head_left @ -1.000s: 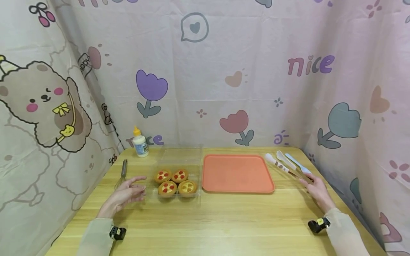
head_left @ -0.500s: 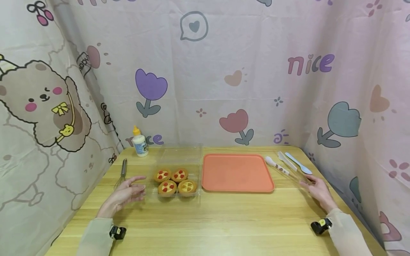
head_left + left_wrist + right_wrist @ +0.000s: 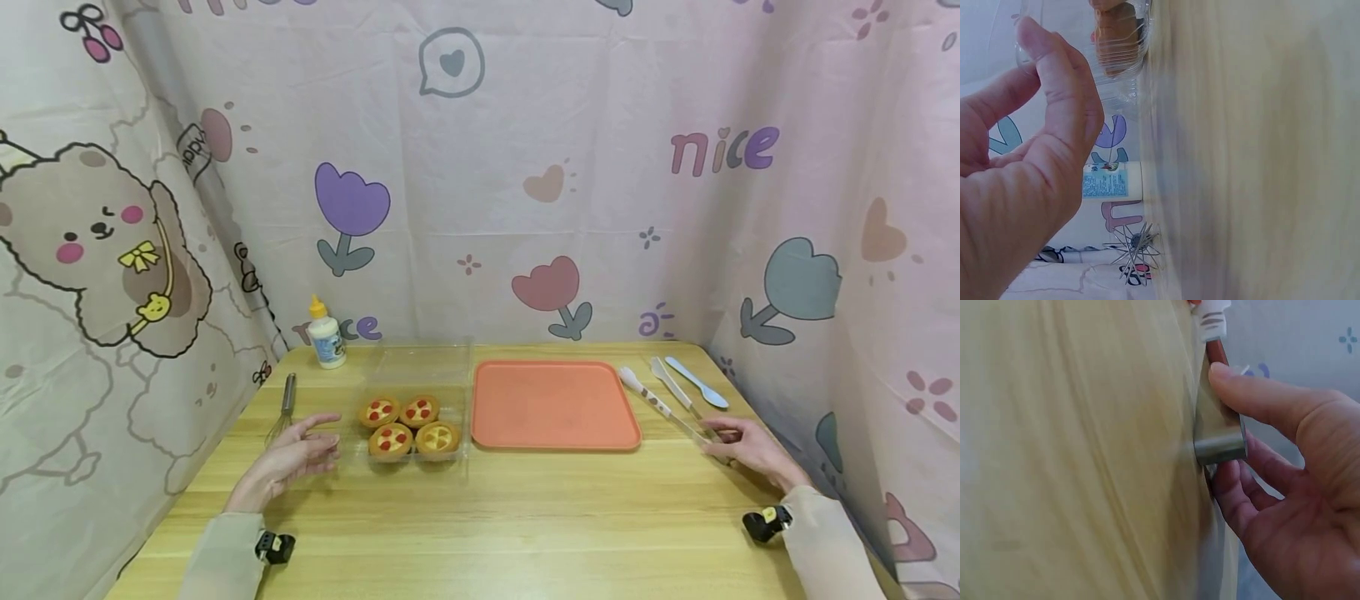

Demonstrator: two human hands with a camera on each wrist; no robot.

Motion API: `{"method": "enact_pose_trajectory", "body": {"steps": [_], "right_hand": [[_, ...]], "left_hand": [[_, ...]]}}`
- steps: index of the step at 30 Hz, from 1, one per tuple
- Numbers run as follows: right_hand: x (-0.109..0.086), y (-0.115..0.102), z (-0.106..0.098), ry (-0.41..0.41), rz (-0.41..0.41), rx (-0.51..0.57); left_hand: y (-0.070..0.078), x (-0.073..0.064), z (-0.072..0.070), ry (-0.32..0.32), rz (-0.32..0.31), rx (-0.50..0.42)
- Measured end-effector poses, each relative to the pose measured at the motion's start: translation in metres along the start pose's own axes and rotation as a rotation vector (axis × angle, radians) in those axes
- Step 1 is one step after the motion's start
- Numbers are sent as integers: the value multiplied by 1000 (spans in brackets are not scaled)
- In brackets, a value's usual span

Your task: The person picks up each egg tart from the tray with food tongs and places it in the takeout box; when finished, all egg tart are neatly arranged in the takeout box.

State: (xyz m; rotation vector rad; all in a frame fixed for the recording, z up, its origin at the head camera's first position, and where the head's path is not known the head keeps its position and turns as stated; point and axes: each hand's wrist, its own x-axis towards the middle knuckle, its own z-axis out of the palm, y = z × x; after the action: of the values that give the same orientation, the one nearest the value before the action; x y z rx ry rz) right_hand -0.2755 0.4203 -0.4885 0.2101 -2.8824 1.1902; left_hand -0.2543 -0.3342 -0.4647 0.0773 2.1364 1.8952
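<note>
My right hand (image 3: 756,452) grips a pair of tongs (image 3: 660,406) at its metal bend, on the right of the table. These tongs have white tips, one marked with brown spots, that point away toward the tray's right side. In the right wrist view the thumb lies along one metal arm of the tongs (image 3: 1221,449) and fingers curl at the other side. My left hand (image 3: 291,458) holds nothing, its fingers loosely bent, just left of a clear plastic box (image 3: 455,408). Several small tarts (image 3: 391,442) with red or yellow toppings sit in that box.
An orange tray (image 3: 555,408) lies between the box and the tongs. A light blue spoon (image 3: 697,383) rests right of the tongs. Beyond my left hand are a whisk (image 3: 289,400) and a white bottle with a yellow cap (image 3: 327,343). Printed curtains (image 3: 480,183) border the table.
My right hand has shifted slightly right and toward me, and now grips the tongs' bend, away from the spoon. The tongs' arms have turned a little. My left hand stays where it was.
</note>
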Motion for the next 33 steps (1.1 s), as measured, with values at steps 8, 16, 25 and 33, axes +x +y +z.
{"method": "enact_pose_trajectory", "body": {"steps": [8,16,25,33], "right_hand": [[-5,-3,-2,-50,27,-16],[-7,-8,1,-146,26,119],[-8,-6,5,-172,32,219],[-7,-8,5,-143,22,212]], "left_hand": [[0,-1,0,10,-7,-4],[1,-1,0,6,-9,-14],[0,-1,1,8,-11,-13],[2,-1,0,17,-11,8]]}}
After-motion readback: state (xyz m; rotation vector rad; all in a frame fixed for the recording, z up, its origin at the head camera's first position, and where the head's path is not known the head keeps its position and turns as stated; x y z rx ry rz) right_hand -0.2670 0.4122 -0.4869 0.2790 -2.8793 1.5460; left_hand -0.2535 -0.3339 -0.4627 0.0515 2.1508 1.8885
